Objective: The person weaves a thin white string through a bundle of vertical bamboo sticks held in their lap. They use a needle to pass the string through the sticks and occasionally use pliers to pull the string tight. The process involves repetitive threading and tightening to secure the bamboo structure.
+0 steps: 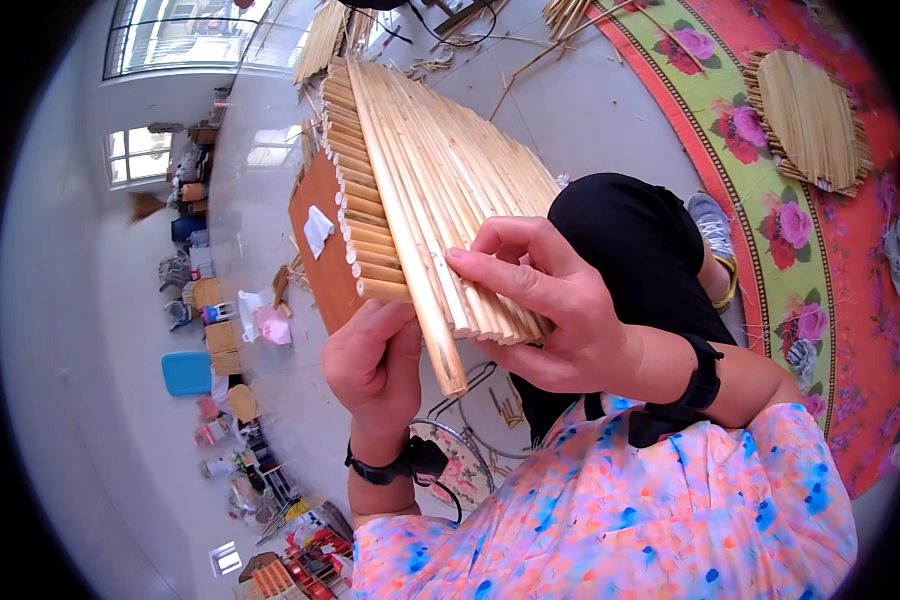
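A panel of pale peeled sticks [450,180] laid side by side slants across in front of me. One long stick [425,270] runs along its left side and sticks out past the near edge. Beyond it, a row of short stick ends [355,210] points left. My right hand [560,305] grips the panel's near edge, thumb on top and other fingers partly hidden beneath. My left hand [375,355] is closed against the nearest short stick, at the panel's near left corner; what its curled fingers hold is hidden.
A brown board [325,275] with a crumpled white tissue [318,231] lies left of the panel. Under my hands is a round metal-framed stool [460,455]. An oval stick mat [810,120] rests on the flowered cloth at right. Loose sticks [565,18] lie at the back.
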`<state>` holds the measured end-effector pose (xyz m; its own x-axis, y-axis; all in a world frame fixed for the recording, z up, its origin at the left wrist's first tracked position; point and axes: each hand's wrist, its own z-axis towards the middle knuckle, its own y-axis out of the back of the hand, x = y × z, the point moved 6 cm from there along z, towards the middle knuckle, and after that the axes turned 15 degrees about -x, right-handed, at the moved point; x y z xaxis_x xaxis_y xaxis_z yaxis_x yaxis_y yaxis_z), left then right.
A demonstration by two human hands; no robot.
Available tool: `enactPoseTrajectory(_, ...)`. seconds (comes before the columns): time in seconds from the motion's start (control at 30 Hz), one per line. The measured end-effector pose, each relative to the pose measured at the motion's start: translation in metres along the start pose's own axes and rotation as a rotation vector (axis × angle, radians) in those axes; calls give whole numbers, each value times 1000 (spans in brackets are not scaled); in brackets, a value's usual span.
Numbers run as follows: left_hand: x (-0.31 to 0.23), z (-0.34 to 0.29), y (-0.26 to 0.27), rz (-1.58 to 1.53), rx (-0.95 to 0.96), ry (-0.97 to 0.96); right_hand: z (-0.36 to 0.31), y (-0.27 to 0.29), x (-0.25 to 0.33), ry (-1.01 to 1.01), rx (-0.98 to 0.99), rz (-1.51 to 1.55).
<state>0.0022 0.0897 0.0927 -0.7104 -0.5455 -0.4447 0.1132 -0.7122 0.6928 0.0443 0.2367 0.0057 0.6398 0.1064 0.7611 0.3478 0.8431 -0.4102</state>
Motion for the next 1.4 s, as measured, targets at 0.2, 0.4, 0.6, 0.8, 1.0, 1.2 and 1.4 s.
enactPoseTrajectory(0.2, -5, 2, -4, 10, -35, -22, -2, -1, -1, -28, 3, 22)
enactPoseTrajectory(0.4, 4, -5, 5, 138, 47, 76, -3, -5, -1, -17, 16, 27)
enactPoseTrajectory(0.6, -7, 0, 2, 193, 55, 66, -3, 0, 0, -29, 7, 9)
enactPoseTrajectory(0.8, -14, -2, 6, 260, 52, 145, -3, 1, 2, -5, -47, -48)
enactPoseTrajectory(1.0, -17, 9, 0, 289, 217, -119, 1, 6, 9, 49, -63, -176)
enactPoseTrajectory(1.2, -24, 38, -14, 248, 335, -518, 9, 2, 35, 314, -155, -503)
enactPoseTrajectory(1.4, -18, 42, -19, 70, 341, -708, 10, -11, 48, 458, -75, -728)
